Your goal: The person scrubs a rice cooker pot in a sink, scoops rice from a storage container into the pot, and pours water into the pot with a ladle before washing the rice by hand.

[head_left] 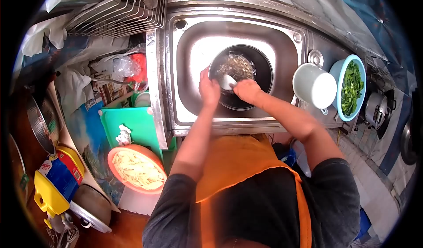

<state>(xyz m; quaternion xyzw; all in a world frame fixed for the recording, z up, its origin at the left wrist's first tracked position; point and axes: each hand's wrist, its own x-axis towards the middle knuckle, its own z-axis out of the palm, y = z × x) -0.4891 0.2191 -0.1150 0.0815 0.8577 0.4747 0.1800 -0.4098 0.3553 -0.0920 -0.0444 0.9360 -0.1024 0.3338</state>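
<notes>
A dark-walled round pot (263, 67) stands in the steel sink (194, 49). My left hand (209, 88) is closed around the pot's left rim, with some fingers hidden. Over the inside of the pot, my right hand (247, 90) grips a small white rounded object (227, 82); its exact kind is unclear. A shiny, bubbly-looking brownish patch (238, 66) shows on the pot's bottom, and I cannot tell whether it is liquid or residue.
Right of the sink stand a white mug-like container (313, 86) and a light blue basin (338, 78) of chopped greens (352, 89). An orange bowl (113, 168) of pale strips and a green board (132, 116) lie left. A wire rack (128, 10) is at the upper left.
</notes>
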